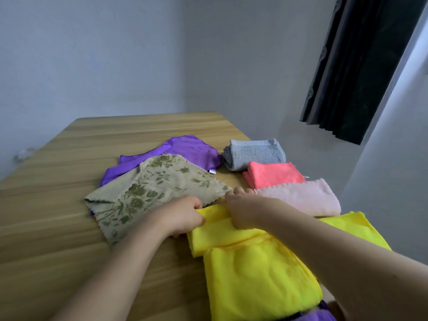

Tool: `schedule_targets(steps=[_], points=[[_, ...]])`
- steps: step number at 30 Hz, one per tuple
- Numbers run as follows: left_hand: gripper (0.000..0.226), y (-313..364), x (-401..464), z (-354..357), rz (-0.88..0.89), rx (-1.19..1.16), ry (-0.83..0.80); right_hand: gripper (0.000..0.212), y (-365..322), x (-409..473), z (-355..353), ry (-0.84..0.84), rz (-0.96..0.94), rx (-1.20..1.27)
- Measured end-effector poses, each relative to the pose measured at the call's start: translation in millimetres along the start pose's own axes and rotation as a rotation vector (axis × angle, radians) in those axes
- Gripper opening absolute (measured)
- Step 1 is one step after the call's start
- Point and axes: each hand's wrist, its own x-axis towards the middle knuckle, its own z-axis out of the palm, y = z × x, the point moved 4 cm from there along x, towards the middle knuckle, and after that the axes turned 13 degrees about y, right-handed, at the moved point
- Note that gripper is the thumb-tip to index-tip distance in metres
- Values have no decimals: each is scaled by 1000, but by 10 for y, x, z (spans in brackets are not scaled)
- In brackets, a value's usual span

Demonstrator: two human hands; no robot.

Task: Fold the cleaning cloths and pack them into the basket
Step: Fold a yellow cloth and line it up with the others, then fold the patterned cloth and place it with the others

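A yellow cloth (254, 265) lies at the table's near edge, its far end partly folded over. My left hand (183, 216) pinches its far left corner. My right hand (240, 212) grips the far edge a little to the right. A beige floral cloth (148, 193) lies flat just beyond my left hand, on top of a purple cloth (185, 149). Three folded cloths sit in a row on the right: grey-blue (254, 154), coral pink (275, 174) and pale pink (301, 198). No basket is in view.
The wooden table (69, 205) stretches away to the left and back, near grey walls. A dark curtain (361, 66) hangs at the upper right. A bit of purple fabric (317, 313) shows under the yellow cloth at the bottom edge.
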Motion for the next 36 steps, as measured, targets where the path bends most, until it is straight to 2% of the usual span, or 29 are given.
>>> schedule_targets(steps=[4,7,8,11,12,13,16,18,20,22,26,28,30,33,36], points=[[8,-25,18,-3,-7,-1,-29,46,-19,28,-76,-12,-31,10],[23,-109,18,-131,-27,-25,-60,15,-20,118,-267,-30,-51,65],[25,-142,22,-209,-29,-30,-31,13,-27,176,-322,-9,-61,84],[19,-283,43,-445,-8,105,121,21,-119,321,-449,140,-83,162],[14,-331,32,-498,-16,176,114,29,-153,365,-458,190,-74,203],[15,-378,0,-527,-38,250,49,36,-195,390,-453,219,-68,240],[46,-458,-106,-493,-149,435,-225,44,-309,540,-260,174,-88,251],[44,-438,-106,-424,-149,538,-254,48,-328,637,-104,111,-97,161],[27,-430,-28,-359,-111,566,-157,50,-331,712,6,113,-121,87],[18,-478,50,-354,-105,513,-36,48,-316,730,45,155,-116,128],[20,-642,182,-564,-128,288,303,54,-248,716,79,149,-51,227],[22,-638,155,-709,-148,104,479,46,-222,722,56,207,-35,233],[23,-559,92,-826,-154,-67,583,27,-190,722,5,350,-15,264],[21,-449,14,-931,-111,-204,591,6,-84,696,-130,566,138,570],[21,-446,-20,-998,-117,-232,544,10,-42,609,-365,657,242,1085]])
